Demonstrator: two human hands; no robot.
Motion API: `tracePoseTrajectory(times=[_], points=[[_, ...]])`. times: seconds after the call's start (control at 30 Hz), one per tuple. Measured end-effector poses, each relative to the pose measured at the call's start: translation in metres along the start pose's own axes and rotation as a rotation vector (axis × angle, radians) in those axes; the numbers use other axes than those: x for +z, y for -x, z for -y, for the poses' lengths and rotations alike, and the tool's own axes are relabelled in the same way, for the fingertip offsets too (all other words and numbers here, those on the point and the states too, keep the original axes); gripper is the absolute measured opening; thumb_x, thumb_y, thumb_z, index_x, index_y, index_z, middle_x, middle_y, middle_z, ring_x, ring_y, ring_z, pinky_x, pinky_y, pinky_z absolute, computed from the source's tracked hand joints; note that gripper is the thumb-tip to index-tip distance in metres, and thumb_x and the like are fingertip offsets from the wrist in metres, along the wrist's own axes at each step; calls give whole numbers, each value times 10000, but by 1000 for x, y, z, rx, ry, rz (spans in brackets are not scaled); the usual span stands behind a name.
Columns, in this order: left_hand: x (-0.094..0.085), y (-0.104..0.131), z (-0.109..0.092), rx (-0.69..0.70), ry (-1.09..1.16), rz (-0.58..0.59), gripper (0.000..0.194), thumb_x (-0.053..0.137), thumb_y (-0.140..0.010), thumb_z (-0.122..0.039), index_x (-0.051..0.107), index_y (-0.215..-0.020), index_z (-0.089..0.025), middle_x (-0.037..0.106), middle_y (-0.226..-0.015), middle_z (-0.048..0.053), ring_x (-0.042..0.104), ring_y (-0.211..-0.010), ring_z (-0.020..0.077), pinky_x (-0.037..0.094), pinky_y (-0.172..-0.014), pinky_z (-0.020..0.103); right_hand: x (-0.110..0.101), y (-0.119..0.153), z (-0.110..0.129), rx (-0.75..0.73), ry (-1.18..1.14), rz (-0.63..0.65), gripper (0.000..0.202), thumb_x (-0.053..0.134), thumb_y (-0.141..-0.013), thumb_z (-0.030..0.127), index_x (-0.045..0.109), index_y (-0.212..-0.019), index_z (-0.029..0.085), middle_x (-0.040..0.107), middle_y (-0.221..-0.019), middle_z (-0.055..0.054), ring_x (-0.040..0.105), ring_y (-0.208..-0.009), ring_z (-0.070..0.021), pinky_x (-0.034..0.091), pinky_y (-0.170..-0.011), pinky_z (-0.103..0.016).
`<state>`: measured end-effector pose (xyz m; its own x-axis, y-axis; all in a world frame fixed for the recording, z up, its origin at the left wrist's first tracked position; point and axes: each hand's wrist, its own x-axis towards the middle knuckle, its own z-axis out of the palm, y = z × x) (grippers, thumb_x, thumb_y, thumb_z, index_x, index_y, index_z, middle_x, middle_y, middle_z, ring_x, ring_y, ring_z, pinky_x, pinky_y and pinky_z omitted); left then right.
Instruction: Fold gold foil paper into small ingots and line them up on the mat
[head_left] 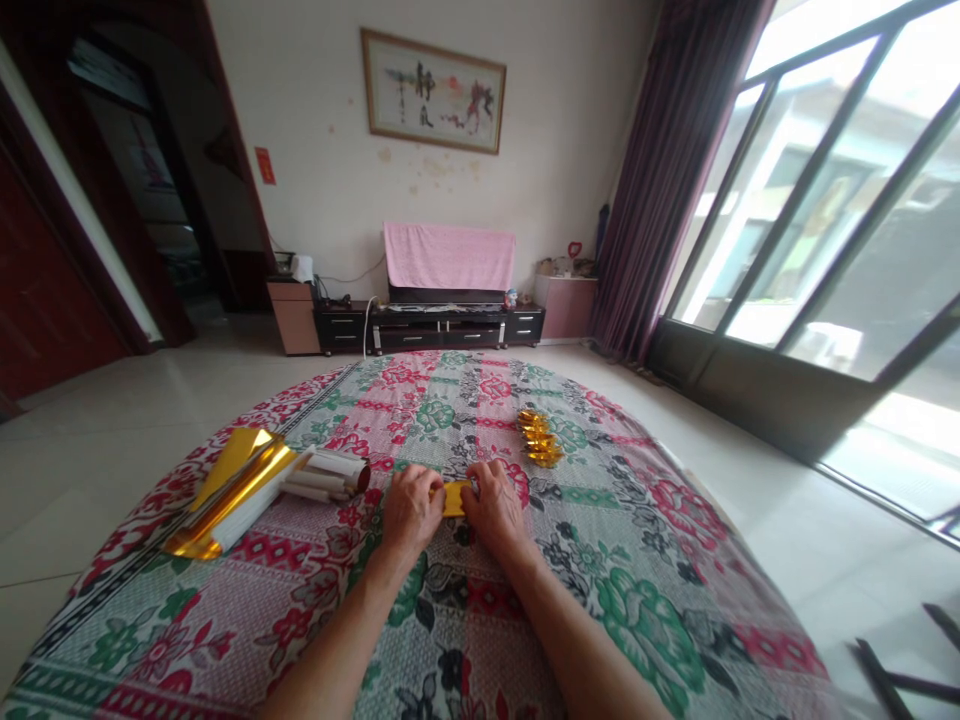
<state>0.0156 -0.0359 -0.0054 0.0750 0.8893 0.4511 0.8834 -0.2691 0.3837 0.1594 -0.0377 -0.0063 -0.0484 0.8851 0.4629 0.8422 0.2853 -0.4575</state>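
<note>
Midway over the cloth-covered bench (225, 640), the left hand (412, 508) and right hand (496, 505) pinch opposite ends of a small gold piece (455, 499) in a narrow grip. Leftward lie gold sheets (247, 490) and white rolls (330, 465); slightly farther, rightward, folded gold ornaments (540, 440); beyond, a pink towel (450, 257).

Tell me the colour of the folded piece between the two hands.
The folded piece is golden yellow; the head view shows it best.
</note>
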Motion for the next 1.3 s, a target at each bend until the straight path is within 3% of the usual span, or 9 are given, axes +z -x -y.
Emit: tracePoseTrajectory(times=[0.17, 0.5, 0.9, 1.07, 1.3], points=[[-3, 1, -2, 28, -27, 7, 151, 503, -810, -231, 650, -781, -218, 569, -879, 45, 481, -822, 181, 376, -779, 296, -2, -1, -1, -64, 17, 52, 190, 448, -846, 201, 626, -781, 193, 533, -835, -43, 506, -792, -137, 352, -695, -219], [-9, 4, -1, 102, -104, 100, 154, 490, -824, -304, 607, -889, -228, 538, -940, 51, 475, -851, 193, 372, -782, 310, -13, 6, 1, -101, 45, 78, 120, 529, -798, 264, 626, -839, 207, 521, -895, -47, 483, -842, -156, 344, -736, -242], [-21, 6, 10, 148, -19, 252, 284, 523, -779, -441, 579, -989, -259, 501, -1047, 39, 483, -943, 203, 381, -848, 332, -23, 16, -1, -121, 77, 124, 230, 593, -749, 366, 594, -945, 247, 498, -1015, -31, 450, -911, -179, 313, -812, -297], [-27, 3, 13, 156, 33, 326, 303, 551, -746, -404, 583, -1013, -266, 495, -1079, 32, 482, -980, 203, 379, -881, 326, -25, 13, -5, -138, 51, 173, 231, 602, -733, 319, 588, -954, 253, 502, -1022, -23, 450, -929, -179, 315, -819, -291], [-28, 1, 23, 183, 147, 359, 355, 557, -684, -229, 611, -1034, -258, 489, -1119, 45, 469, -1027, 211, 377, -929, 337, -26, 11, -8, -151, 37, 188, 236, 547, -740, 196, 602, -962, 253, 506, -1044, -26, 454, -947, -177, 314, -822, -280]])
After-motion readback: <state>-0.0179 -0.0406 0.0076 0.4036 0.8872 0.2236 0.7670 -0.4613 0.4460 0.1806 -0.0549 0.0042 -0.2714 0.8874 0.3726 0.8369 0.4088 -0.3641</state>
